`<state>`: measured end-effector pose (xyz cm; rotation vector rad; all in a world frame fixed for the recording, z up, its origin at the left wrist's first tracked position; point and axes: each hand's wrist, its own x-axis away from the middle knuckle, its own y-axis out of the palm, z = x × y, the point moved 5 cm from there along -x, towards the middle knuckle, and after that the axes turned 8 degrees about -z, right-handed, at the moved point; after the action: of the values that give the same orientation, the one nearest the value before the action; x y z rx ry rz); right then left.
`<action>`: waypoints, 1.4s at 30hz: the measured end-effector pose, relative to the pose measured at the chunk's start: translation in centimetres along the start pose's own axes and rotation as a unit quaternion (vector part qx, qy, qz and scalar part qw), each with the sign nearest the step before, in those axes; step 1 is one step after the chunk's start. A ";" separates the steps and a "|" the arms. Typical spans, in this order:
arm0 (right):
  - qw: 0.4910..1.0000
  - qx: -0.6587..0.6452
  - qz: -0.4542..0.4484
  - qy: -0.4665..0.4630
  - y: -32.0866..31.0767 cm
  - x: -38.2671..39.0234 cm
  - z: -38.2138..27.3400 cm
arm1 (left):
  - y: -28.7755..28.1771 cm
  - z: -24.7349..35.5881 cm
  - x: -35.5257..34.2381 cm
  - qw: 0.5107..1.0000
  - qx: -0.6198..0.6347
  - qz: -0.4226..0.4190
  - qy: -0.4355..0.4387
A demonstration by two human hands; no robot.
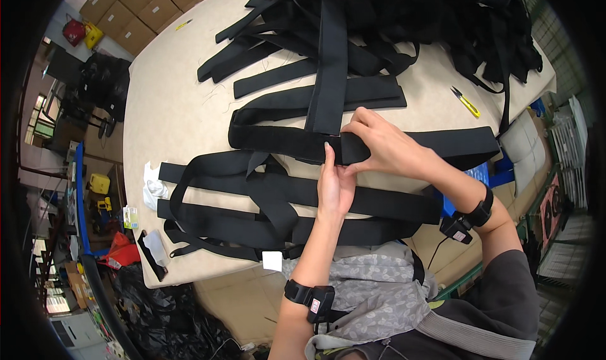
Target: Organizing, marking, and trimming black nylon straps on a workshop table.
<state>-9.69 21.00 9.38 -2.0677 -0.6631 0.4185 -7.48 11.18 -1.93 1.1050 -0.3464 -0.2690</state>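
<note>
A wide black strap [284, 141] runs across the table in front of me, looping back on itself at its left end. My left hand [336, 186] grips its lower edge from below, thumb pointing up on the front face. Close beside it, my right hand [385, 144] pinches the strap between thumb and fingers at its top and bottom edges. Another black strap [329, 63] hangs down from the far heap and ends just above my hands. To the right, the held strap's flat end [464, 147] reaches past the table's edge. Nearer me lie several more black straps [366, 199].
A large heap of black straps [410, 13] covers the far side of the table [170, 114]. Yellow thread snips [465, 102] lie at right, a small yellow cutter [184, 25] far left. White crumpled tissue [153, 186] and a phone [151, 254] sit along the left edge.
</note>
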 end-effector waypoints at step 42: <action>0.880 0.159 0.380 0.238 -6.2 14.9 20.8 | -1.9 6.3 1.3 0.970 -0.191 0.140 0.056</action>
<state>-10.48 46.44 2.70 -1.9266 0.5147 0.3889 -8.89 4.69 -0.94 0.6774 -0.3283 -0.0183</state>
